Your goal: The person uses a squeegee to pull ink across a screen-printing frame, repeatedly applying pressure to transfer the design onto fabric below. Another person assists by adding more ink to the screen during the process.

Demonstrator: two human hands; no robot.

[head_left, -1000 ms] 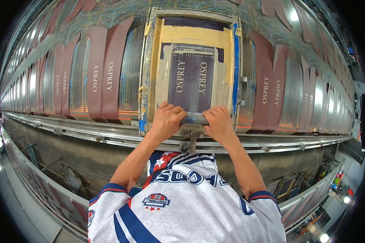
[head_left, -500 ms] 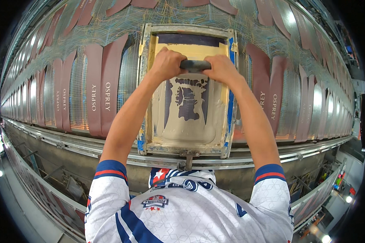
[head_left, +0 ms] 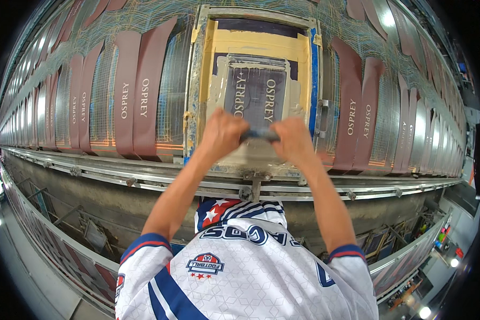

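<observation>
My left hand [head_left: 222, 133] and my right hand [head_left: 293, 141] grip either end of a dark squeegee [head_left: 260, 134], blurred by motion, over the lower part of a screen-printing frame [head_left: 256, 12]. Beige ink [head_left: 256, 154] lies along the near end of the screen, and yellow tape [head_left: 256, 41] borders its upper part. Pale lettering shows through the dark mesh window [head_left: 256, 90] just beyond the squeegee. Blue tape runs down the frame's right side, beside a metal handle [head_left: 322, 117].
Long rows of maroon fabric pieces with pale lettering [head_left: 128, 96] lie on the line-marked table [head_left: 64, 40] at left and right. A metal rail with fittings [head_left: 106, 176] runs along the near edge. Beyond it are metal supports and a concrete-coloured trough [head_left: 69, 197].
My hands and the squeegee went up to the screen's far end half a second ago and have since come back toward me, leaving the lettered window visible again where ink had covered it.
</observation>
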